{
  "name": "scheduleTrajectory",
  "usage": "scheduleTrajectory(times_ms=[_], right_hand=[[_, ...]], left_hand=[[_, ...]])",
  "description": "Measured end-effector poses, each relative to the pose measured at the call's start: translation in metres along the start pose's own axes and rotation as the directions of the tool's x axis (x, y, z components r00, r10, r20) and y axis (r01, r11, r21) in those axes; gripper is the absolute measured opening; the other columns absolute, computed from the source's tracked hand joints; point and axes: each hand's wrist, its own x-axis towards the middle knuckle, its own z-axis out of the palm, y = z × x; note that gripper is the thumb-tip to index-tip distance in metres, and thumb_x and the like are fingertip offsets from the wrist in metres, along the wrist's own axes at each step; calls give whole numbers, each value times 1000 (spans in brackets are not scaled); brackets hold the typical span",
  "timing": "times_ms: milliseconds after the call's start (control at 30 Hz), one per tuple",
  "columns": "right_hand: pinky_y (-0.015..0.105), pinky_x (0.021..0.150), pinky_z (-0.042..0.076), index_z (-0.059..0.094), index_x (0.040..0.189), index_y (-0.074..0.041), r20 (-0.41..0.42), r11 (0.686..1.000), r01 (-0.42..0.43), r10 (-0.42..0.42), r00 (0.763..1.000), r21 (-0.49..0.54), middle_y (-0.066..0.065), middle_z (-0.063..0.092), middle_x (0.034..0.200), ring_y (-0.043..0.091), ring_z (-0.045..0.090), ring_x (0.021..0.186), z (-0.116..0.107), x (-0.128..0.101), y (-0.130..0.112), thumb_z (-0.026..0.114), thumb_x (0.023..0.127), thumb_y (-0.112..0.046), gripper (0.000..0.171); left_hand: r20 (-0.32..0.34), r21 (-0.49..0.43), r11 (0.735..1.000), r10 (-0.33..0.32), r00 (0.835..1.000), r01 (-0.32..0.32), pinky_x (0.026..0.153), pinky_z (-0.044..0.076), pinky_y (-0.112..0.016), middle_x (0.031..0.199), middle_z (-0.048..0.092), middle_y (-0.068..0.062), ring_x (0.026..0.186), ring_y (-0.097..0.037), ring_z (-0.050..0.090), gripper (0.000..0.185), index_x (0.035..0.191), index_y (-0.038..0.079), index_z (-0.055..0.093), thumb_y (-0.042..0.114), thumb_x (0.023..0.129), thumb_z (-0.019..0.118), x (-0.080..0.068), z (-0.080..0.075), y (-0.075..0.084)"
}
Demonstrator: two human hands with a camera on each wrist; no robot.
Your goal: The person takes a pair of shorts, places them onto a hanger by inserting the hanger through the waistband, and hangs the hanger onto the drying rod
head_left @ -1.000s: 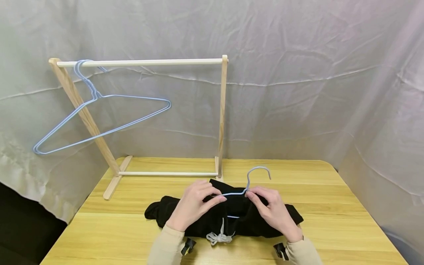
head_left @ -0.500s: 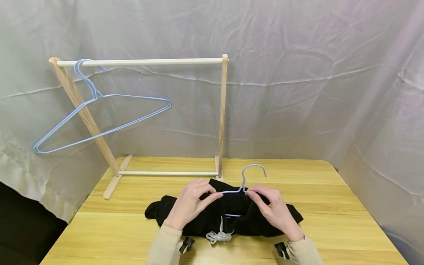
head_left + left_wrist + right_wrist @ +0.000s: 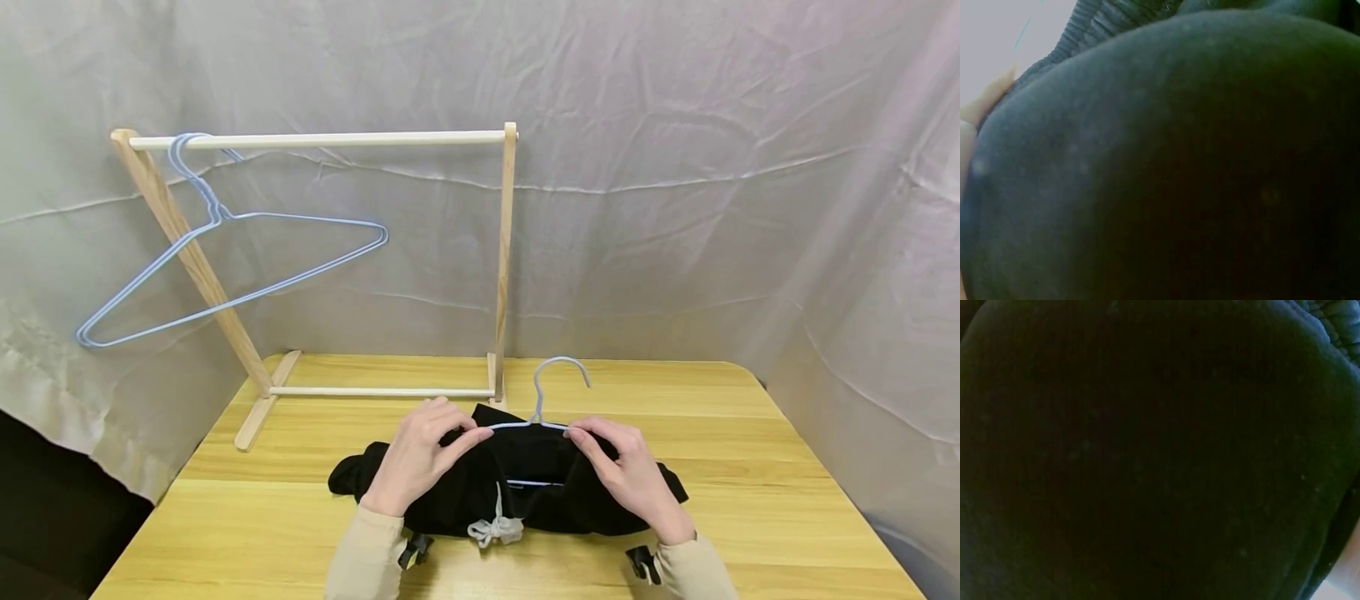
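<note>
A thin pale-blue wire hanger [image 3: 537, 410] sits partly inside a bunched black fabric garment [image 3: 517, 487] with a white drawstring, lying at the near middle of the light wooden surface [image 3: 750, 467]; its hook stands up toward 12 o'clock; the left hand [image 3: 417, 457] has its grip pinched on the wire at 9 o'clock of the hook, the right hand [image 3: 628, 473] likewise at 3 o'clock; both wrist views show only dark cloth; behind, toward 11 o'clock, a wooden rack [image 3: 330, 142] carries another blue wire hanger [image 3: 225, 275].
</note>
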Motion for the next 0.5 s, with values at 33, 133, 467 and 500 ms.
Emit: scheduleTrajectory(times_ms=[33, 133, 467, 500], right_hand=[[12, 85, 50, 73, 97, -14, -3, 1000, 2, -2, 1000, -1, -1, 75, 88, 8, 70, 86, 0, 0, 0, 68, 88, 10, 26], [12, 84, 50, 73, 97, -13, -13, 1000, 10, -10, 1000, 0, 0, 75, 88, 6, 69, 85, -2, 1, -1, 68, 86, 13, 29], [12, 81, 50, 73, 96, -12, -16, 1000, -24, 24, 1000, 4, 1, 75, 88, 5, 68, 83, -7, 1, 1, 65, 88, 13, 28], [12, 82, 50, 73, 96, -12, -13, 999, -36, 37, 999, 3, 0, 75, 88, 5, 68, 84, -8, 0, 1, 65, 89, 12, 27]], left_hand=[[-3, 5, 1000, -2, 1000, 2, 72, 41, -16, 78, 70, 13, 71, -3, 51, 13, 83, 21, 71, 29, 93, 71, 0, -1, 0], [-19, 28, 1000, -5, 1000, 5, 73, 42, -17, 78, 70, 12, 72, -3, 53, 15, 83, 20, 72, 31, 94, 70, 0, -1, -1], [-80, 90, 996, -17, 997, 24, 74, 48, -22, 77, 68, 9, 74, -7, 60, 18, 82, 18, 72, 33, 92, 72, -1, -4, -2], [-88, 92, 995, -15, 996, 23, 74, 48, -22, 77, 68, 9, 74, -7, 60, 18, 82, 19, 73, 33, 92, 72, -1, -5, -3]])
